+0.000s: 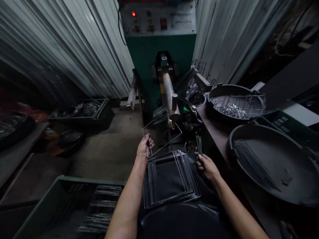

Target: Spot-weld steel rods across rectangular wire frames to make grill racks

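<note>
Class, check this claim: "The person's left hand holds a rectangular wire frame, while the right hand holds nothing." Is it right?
Not quite: the right hand is not empty. The head view shows it holding a bundle of thin wires. The left hand does hold a rectangular wire frame.

The thin rectangular wire frame [166, 144] is silver-grey, as are the stacked rectangular wire frames [191, 179], whose bright lines cross the glossy black sheet [179, 219] in nested outlines. The bundle of thin straight wires [198, 143] is dark grey. Deep green covers the boxy metal machine body [142, 53], topped by a scuffed pale-grey metal panel [180, 28] with a glowing red round lamp [134, 14] and a dull-red square switch [163, 23]. Light and dark grey stripes pattern the corrugated metal wall [94, 43]. Shiny silver metal pieces [230, 110] fleck the round black tub [231, 87]; the rectangular plastic crate [87, 181] is dark green.
</note>
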A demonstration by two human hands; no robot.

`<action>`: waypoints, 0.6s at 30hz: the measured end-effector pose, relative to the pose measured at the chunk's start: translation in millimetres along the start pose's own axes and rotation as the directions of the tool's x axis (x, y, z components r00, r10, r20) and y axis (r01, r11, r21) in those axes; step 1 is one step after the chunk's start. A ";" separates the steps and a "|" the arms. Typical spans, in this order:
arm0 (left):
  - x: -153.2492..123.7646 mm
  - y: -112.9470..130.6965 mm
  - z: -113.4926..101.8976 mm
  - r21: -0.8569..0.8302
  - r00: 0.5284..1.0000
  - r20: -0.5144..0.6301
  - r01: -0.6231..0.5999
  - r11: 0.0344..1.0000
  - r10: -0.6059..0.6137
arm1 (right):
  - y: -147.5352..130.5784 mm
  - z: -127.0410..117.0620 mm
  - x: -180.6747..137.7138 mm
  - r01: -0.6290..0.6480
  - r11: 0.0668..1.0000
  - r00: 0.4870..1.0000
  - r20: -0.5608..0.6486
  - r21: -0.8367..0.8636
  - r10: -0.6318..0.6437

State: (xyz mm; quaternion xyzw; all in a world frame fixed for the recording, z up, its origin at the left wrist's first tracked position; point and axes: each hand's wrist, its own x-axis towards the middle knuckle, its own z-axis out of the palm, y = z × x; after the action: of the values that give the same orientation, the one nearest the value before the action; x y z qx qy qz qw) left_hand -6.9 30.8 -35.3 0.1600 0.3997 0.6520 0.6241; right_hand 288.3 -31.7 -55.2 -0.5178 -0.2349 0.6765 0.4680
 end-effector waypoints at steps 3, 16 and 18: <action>-8.0 -2.3 -5.5 0.071 1.000 0.018 0.024 0.997 -0.026 | 4.7 -0.4 -15.1 0.000 0.998 1.000 0.017 0.056 -0.001; -93.8 7.4 -20.7 0.237 0.996 0.079 0.025 0.971 -0.045 | -16.5 -5.3 -20.4 0.144 0.989 0.989 -0.043 0.015 -0.143; -100.8 6.6 -22.4 0.271 0.992 0.101 0.046 0.961 -0.076 | -10.8 -5.3 -19.8 0.253 0.965 0.961 -0.096 -0.072 -0.259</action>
State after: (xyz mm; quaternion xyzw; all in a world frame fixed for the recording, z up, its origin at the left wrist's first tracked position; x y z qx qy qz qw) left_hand -10.2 -70.7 -15.4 0.2665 0.4538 0.5626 0.6376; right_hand 297.9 -45.1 -38.9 -0.5312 -0.2948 0.5751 0.5478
